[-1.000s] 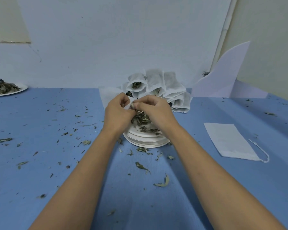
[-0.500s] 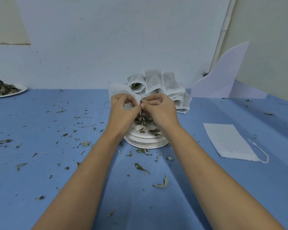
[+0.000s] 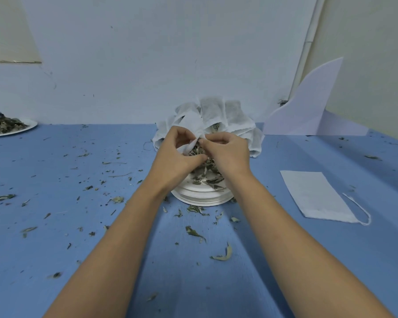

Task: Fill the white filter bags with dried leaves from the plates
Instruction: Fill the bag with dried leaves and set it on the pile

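Nearest, spilled leaf scraps (image 3: 194,232) litter the blue surface (image 3: 55,226) in front of the stack of white plates (image 3: 200,196), which carries a heap of dried leaves (image 3: 207,173). Directly above that stack the left hand (image 3: 177,154) and right hand (image 3: 228,154) meet. The fingers (image 3: 184,134) of each are curled, pinching the mouth of one white filter bag (image 3: 191,123); whether it holds leaves I cannot tell. Right of the stack lies a flat bag (image 3: 315,196), apparently unfilled. Just behind the stack, a cluster of bags (image 3: 216,111) looks filled. Far left of the stack sits a second plate (image 3: 30,126) of leaves. I judge the task well along, with at least two bags left.
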The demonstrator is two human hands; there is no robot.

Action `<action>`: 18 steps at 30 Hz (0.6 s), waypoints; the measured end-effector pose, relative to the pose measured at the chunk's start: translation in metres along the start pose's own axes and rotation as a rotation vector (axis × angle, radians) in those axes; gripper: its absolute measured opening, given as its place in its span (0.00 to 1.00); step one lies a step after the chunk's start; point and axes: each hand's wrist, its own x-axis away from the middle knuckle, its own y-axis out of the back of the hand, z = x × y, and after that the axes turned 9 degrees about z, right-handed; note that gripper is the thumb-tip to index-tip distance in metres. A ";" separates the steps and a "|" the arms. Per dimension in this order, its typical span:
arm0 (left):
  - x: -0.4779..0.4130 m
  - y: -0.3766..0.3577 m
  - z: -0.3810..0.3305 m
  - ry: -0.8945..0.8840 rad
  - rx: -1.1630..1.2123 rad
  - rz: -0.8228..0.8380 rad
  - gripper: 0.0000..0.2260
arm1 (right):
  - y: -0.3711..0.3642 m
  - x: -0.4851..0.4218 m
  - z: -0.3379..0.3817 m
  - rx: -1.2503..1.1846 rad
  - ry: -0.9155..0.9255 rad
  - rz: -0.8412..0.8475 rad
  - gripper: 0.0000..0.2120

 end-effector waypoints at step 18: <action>0.005 0.001 0.002 0.006 -0.294 -0.165 0.13 | 0.001 0.003 0.003 0.113 0.038 0.082 0.08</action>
